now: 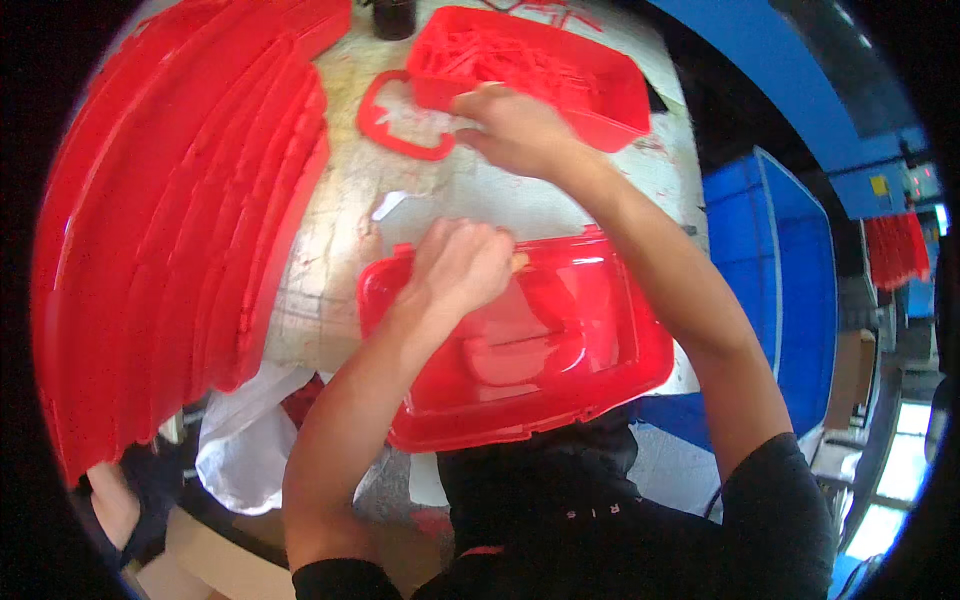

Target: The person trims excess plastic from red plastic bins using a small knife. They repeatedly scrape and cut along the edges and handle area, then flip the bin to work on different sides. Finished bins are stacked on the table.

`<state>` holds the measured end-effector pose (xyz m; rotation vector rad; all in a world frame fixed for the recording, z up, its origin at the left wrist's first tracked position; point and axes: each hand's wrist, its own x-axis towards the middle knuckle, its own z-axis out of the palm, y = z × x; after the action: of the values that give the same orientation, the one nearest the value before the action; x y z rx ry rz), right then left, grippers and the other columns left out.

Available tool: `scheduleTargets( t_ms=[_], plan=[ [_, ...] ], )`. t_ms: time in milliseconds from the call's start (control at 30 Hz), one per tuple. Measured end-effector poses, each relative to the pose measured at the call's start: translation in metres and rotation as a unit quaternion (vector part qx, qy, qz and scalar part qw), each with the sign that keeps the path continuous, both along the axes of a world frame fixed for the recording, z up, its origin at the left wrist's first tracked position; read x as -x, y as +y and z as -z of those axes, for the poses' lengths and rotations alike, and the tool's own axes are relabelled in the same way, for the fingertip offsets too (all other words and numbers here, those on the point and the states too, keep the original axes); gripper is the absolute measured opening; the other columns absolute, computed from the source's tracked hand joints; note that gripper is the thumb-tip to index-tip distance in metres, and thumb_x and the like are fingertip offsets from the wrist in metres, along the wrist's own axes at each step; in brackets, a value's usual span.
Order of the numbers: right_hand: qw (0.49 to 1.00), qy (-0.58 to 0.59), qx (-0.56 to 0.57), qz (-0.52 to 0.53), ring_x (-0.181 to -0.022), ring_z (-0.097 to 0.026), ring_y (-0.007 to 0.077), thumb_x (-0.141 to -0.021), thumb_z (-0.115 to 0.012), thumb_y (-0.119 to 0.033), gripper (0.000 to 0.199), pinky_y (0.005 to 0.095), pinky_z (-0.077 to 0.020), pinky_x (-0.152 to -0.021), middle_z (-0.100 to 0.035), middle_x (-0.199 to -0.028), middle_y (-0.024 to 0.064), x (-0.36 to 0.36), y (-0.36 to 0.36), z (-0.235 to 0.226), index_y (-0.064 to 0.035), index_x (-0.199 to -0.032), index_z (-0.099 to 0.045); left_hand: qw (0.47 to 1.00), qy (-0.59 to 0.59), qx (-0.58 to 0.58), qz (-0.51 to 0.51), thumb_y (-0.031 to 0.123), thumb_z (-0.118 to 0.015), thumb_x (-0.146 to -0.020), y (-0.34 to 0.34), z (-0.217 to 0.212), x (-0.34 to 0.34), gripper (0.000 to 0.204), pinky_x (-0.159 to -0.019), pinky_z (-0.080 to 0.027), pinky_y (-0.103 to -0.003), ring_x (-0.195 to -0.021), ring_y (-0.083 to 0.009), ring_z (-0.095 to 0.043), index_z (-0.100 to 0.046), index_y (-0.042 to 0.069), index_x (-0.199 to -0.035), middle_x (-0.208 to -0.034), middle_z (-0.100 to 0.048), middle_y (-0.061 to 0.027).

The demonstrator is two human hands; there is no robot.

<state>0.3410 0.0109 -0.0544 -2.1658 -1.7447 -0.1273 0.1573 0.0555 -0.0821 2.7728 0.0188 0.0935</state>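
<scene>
A shiny red plastic lid-like shell (640, 350) lies in front of me, its hollow side up, with small tabs along its far edge. My left hand (465, 262) is closed at that far edge, knuckles up, its thumb tip inside the shell; the grip's underside is hidden. Farther off, my right hand (520, 130) is stretched out beside a red bin (630, 105) of loose thin red strips (490, 55). Its slightly blurred fingers are at the end of a red loop-shaped handle (410, 150); I cannot tell whether they hold it.
A tall stack of nested red plastic shells (200, 210) fills the left side. A dark cup-like container (394, 18) stands at the back, and a white scrap (390, 205) lies on the worktable (320, 290). To the right is a blue crate (770, 270). Another person's arm (112, 505) shows lower left.
</scene>
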Motion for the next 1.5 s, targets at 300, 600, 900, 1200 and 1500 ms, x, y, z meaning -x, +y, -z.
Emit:
scheduleTargets(
  t_ms=[300, 600, 900, 1200, 1500],
  plan=[
    [0.886, 0.115, 0.028, 0.448, -0.095, -0.068, 0.0329, -0.089, -0.069, -0.010, 0.016, 0.0401, -0.0544, -0.081, -0.068, -0.102, 0.0167, 0.077, -0.342, -0.005, -0.0047, -0.103, -0.071, 0.991, 0.114, -0.064, -0.003, 0.028, -0.063, -0.090, 0.001, -0.025, -0.004, 0.025, -0.074, -0.054, -0.053, -0.080, -0.0416, -0.070, -0.072, 0.005, -0.093, -0.081, -0.070, -0.0232],
    [0.926, 0.207, -0.127, 0.289, -0.086, -0.071, 0.0286, -0.087, -0.070, -0.007, 0.013, 0.0389, -0.0549, -0.076, -0.073, -0.098, 0.0161, 0.023, -0.287, -0.031, -0.0031, -0.100, -0.072, 0.978, 0.188, -0.028, -0.084, 0.037, -0.062, -0.092, -0.001, -0.032, 0.020, 0.035, -0.079, -0.054, -0.051, -0.087, -0.0417, -0.069, -0.072, 0.005, -0.103, -0.089, -0.070, -0.0259],
    [0.975, -0.036, 0.143, 0.164, -0.109, -0.067, 0.0339, -0.087, -0.059, -0.011, 0.028, 0.0454, -0.0555, -0.090, -0.070, -0.114, 0.0170, -0.170, -0.042, 0.025, -0.0140, -0.110, -0.074, 0.953, 0.161, 0.119, -0.228, 0.031, -0.062, -0.092, -0.025, -0.010, 0.070, 0.033, -0.071, -0.052, -0.052, -0.079, -0.0441, -0.068, -0.067, 0.000, -0.099, -0.078, -0.067, -0.0270],
    [0.973, 0.020, -0.059, 0.220, -0.088, -0.068, 0.0317, -0.092, -0.062, -0.016, 0.015, 0.0427, -0.0532, -0.080, -0.066, -0.085, 0.0145, -0.165, -0.089, -0.022, -0.0041, -0.098, -0.068, 0.942, 0.134, 0.155, -0.267, 0.045, -0.059, -0.094, -0.035, -0.021, 0.077, 0.043, -0.070, -0.050, -0.055, -0.073, -0.0453, -0.066, -0.063, 0.002, -0.091, -0.070, -0.066, -0.0223],
    [0.703, 0.668, -0.213, 0.120, -0.060, -0.051, 0.0088, -0.105, -0.052, -0.017, 0.020, 0.0244, -0.0427, -0.055, -0.061, -0.077, 0.0031, 0.070, -0.265, -0.041, -0.0025, -0.115, -0.061, 0.846, -0.084, 0.516, -0.107, 0.006, -0.055, -0.099, -0.091, -0.074, 0.057, 0.040, -0.060, -0.046, -0.020, -0.068, -0.0056, -0.056, -0.053, 0.001, -0.139, -0.088, -0.067, -0.0031]
  ],
)
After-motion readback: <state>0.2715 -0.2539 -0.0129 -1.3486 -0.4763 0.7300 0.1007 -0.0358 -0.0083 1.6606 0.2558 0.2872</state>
